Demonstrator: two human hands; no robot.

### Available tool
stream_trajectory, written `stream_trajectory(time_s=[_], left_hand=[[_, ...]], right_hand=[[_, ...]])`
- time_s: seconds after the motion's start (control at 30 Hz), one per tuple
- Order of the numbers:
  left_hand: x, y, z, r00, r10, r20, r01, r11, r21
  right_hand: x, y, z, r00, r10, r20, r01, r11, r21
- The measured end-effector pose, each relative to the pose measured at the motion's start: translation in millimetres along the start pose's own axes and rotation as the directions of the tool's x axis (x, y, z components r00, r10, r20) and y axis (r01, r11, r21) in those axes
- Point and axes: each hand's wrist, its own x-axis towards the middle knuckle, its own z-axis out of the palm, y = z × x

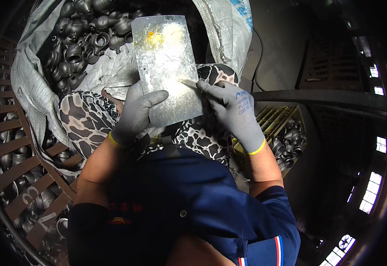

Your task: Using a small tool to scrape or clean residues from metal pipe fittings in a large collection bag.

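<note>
Left grip (136,111), grey-gloved with a yellow cuff, is clamped on the lower left edge of a whitish, shiny, see-through-looking rectangular slab (171,62), thumb across the near face, fingers behind. Right grip (234,106), same kind of glove, is at the slab's right edge, index finger and thumb pinching a thin brownish sliver (188,83) whose tip lies over the slab face; too small to identify. Slab sits between both grips, tilted slightly, held above black-and-white patterned trousers (84,122); yellow-orange smudge near its far end, strong glare mid-face.

Navy short-sleeved shirt (171,177) on the near side of both grips. Beyond the left grip, off to its left: pale woven sack (29,73), open, with dark grey metal pipe fittings (76,51) heaped inside. Left of the left grip: rusty-brown slatted metal crate (57,211), white marks painted on, more fittings behind the slats. Just under and right of the right forearm: yellow slatted crate (275,117) with dark fittings (289,142).

Beyond the right grip: grey floor (275,44), black hose (261,53) curving over it. Dark bar (322,96) extends right of the right grip. Room dim, bright windows (371,193) far right.
</note>
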Motion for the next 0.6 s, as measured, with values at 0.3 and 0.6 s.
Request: stream_trajectory(time_s=[0.3,0.6], left_hand=[[0,2,4,0.999,0.014,0.039,-0.012,0.999,-0.052],[0,3,-5,1.000,0.002,0.007,-0.002,1.000,0.030]], right_hand=[[-1,5,1,0.999,-0.023,0.039,0.022,1.000,0.018],[-1,7,4,0.996,-0.014,0.086,0.007,0.997,0.081]])
